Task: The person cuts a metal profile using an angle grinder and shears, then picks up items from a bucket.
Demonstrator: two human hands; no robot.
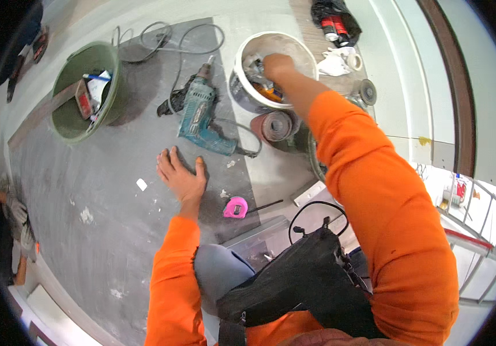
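My left hand (pixel 183 179) lies flat on a grey board (pixel 109 230), fingers spread and nothing under them but the surface. Reaching into a white bucket (pixel 240 86) at the back, my right hand (pixel 278 66) is among loose items and what looks like clear plastic. Its fingertips are hidden, so I cannot tell whether it grips anything. Between the hands, a teal corded power drill (pixel 197 112) rests on its side, with its bit pointing away from me. A pink tape measure (pixel 236 207) sits to the right of my left wrist.
A green bucket (pixel 66 124) with odds and ends stands at the left. A roll of sandpaper (pixel 275 126) is beside the white bucket. Tape and white cloth (pixel 335 61) lie at the back right. Another person's gloved hands (pixel 20 225) are at the left edge. A metal ladder-like frame (pixel 478 248) is at right.
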